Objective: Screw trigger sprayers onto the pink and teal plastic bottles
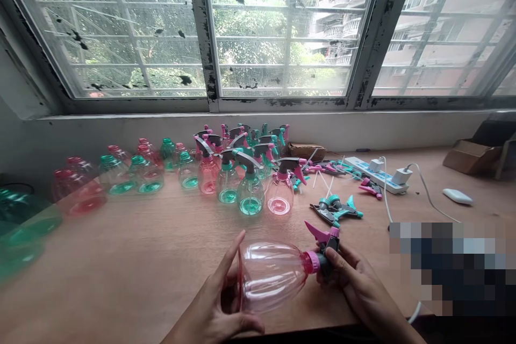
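Observation:
A clear pink spray bottle (272,274) lies sideways above the table's front edge, held between my two hands. My left hand (221,295) is wrapped round its base, thumb and fingers on opposite sides. At the other end, my right hand (350,274) grips the black and pink spray head (328,250), with the thumb on the black part. The head sits at the bottle's neck, its pink collar (311,262) against the opening; whether it is screwed tight I cannot tell. Some right-hand fingers are hidden behind the head.
Bottles with spray heads (250,188) stand grouped ahead; open pink and green bottles (147,174) stand to their left. Loose teal spray heads (336,208) lie on the right, near a power strip (377,174) with cables, a white mouse (457,196) and a cardboard box (475,156).

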The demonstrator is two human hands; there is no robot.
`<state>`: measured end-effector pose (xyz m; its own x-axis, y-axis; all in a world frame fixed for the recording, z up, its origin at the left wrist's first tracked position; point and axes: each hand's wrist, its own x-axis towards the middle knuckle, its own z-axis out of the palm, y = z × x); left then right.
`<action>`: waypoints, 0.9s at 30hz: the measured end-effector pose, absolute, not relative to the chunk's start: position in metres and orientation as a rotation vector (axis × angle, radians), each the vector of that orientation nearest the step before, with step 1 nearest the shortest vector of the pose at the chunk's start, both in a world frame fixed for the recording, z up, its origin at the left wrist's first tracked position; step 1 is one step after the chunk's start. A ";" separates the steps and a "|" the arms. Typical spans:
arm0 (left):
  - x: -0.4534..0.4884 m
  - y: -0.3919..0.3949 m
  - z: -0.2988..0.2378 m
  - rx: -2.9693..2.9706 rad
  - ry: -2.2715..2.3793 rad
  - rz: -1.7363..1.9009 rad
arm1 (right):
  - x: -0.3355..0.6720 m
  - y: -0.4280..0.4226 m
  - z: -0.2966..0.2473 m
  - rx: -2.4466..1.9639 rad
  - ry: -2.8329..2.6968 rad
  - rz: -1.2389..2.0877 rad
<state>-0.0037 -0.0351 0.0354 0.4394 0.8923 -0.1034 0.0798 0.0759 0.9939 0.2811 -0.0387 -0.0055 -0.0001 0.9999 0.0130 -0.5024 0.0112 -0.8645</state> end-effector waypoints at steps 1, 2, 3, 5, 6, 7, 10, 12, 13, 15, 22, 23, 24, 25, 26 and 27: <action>-0.004 -0.035 0.036 1.372 0.946 0.768 | 0.281 -0.039 -0.005 -0.805 -0.828 1.409; -0.004 -0.035 0.037 1.373 0.933 0.771 | 0.280 -0.040 -0.004 -0.806 -0.834 1.408; -0.004 -0.034 0.036 1.370 0.919 0.775 | 0.280 -0.040 -0.004 -0.809 -0.844 1.407; -0.006 -0.033 0.035 1.367 0.903 0.780 | 0.281 -0.041 -0.005 -0.819 -0.878 1.405; -0.007 -0.033 0.034 1.368 0.906 0.785 | 0.282 -0.041 -0.005 -0.830 -0.904 1.398; -0.008 -0.032 0.033 1.368 0.916 0.793 | 0.283 -0.041 -0.006 -0.844 -0.932 1.388; -0.009 -0.031 0.031 1.389 0.954 0.804 | 0.287 -0.040 -0.009 -0.901 -1.020 1.341; -0.009 -0.030 0.032 1.406 0.968 0.834 | 0.289 -0.040 -0.009 -0.937 -1.080 1.312; -0.009 -0.030 0.032 1.412 0.978 0.855 | 0.290 -0.040 -0.009 -0.954 -1.112 1.299; -0.008 -0.030 0.033 1.415 1.000 0.898 | 0.289 -0.041 -0.008 -0.986 -1.167 1.266; -0.009 -0.028 0.027 1.379 1.016 0.920 | 0.278 -0.057 -0.003 -0.953 -1.277 1.012; -0.009 -0.028 0.026 1.377 1.009 0.924 | 0.277 -0.058 -0.003 -0.946 -1.309 0.974; -0.009 -0.028 0.026 1.373 1.010 0.927 | 0.276 -0.058 -0.003 -0.935 -1.337 0.934; -0.010 -0.028 0.025 1.369 1.018 0.929 | 0.276 -0.058 -0.004 -0.919 -1.366 0.892; -0.010 -0.029 0.025 1.366 1.024 0.932 | 0.275 -0.058 -0.004 -0.900 -1.395 0.853; -0.010 -0.029 0.025 1.365 1.025 0.933 | 0.274 -0.058 -0.004 -0.879 -1.421 0.823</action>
<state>-0.0102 -0.0289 0.0250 0.3067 0.9513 -0.0303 0.0583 0.0130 0.9982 0.2741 -0.0579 -0.0044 -0.0012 0.8870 0.4617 0.0407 0.4614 -0.8863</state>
